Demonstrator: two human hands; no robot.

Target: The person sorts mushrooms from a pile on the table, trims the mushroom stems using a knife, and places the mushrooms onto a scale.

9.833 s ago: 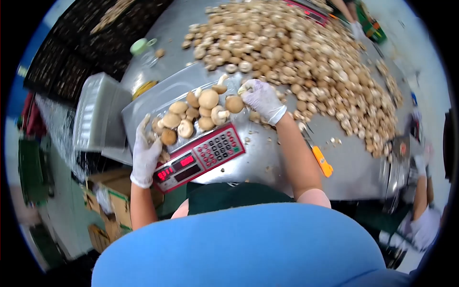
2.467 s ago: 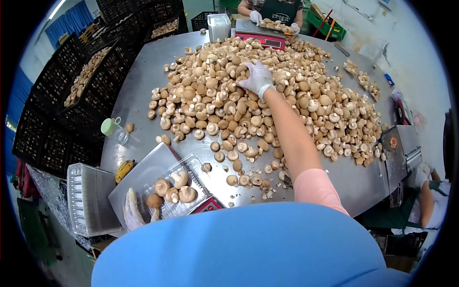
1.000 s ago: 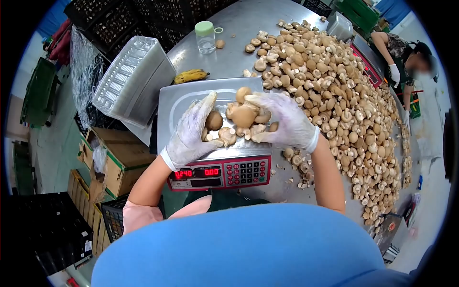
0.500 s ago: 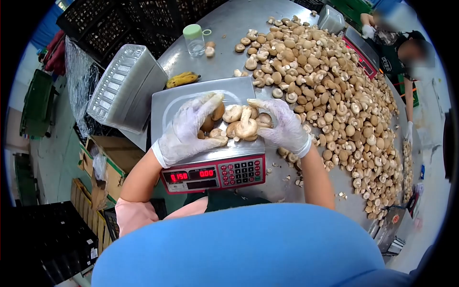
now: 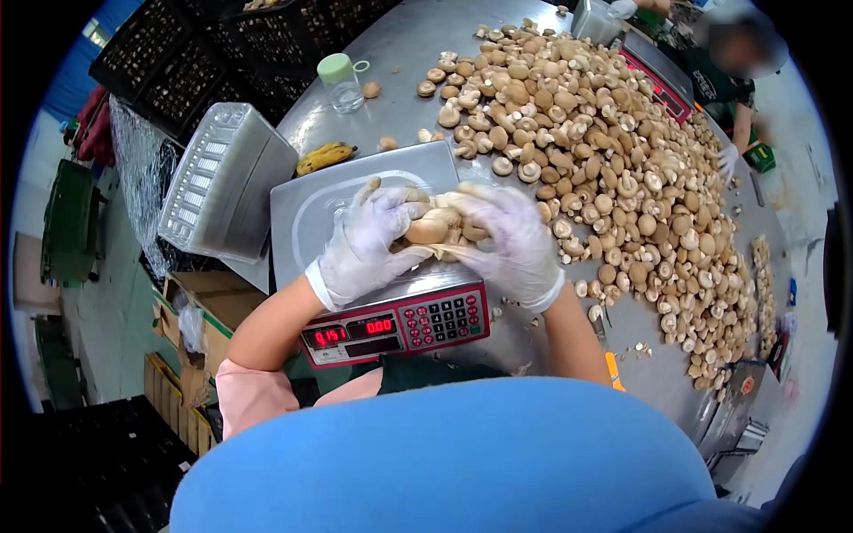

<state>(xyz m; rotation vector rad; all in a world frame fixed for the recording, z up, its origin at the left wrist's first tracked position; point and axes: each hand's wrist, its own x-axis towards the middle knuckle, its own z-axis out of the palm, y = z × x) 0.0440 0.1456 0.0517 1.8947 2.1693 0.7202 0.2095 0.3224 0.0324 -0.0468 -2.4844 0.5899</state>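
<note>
Both hands wear thin whitish gloves and meet over a scale (image 5: 293, 204) with a red front panel. Between them is a small cluster of brown-capped mushrooms (image 5: 428, 227), partly covered by the fingers. My left hand (image 5: 366, 238) is curled around the cluster's left side. From the right, my right hand (image 5: 517, 238) closes over it, slightly blurred, with its thumb near the left thumb. The red display (image 5: 330, 336) seems to read 0.151 and 0.00.
A large mushroom pile (image 5: 613, 178) covers the table's right side. Stacked clear plastic trays (image 5: 222, 186) stand left of the scale. Behind it are bananas (image 5: 325, 158), a green-lidded bottle (image 5: 341, 84) and black crates (image 5: 169, 71). Another person (image 5: 711, 75) is at the far right.
My hands have drawn closer together, squeezing the mushrooms into a tighter cluster. The display went from about 0.158 to 0.151. The other person's arms have shifted.
</note>
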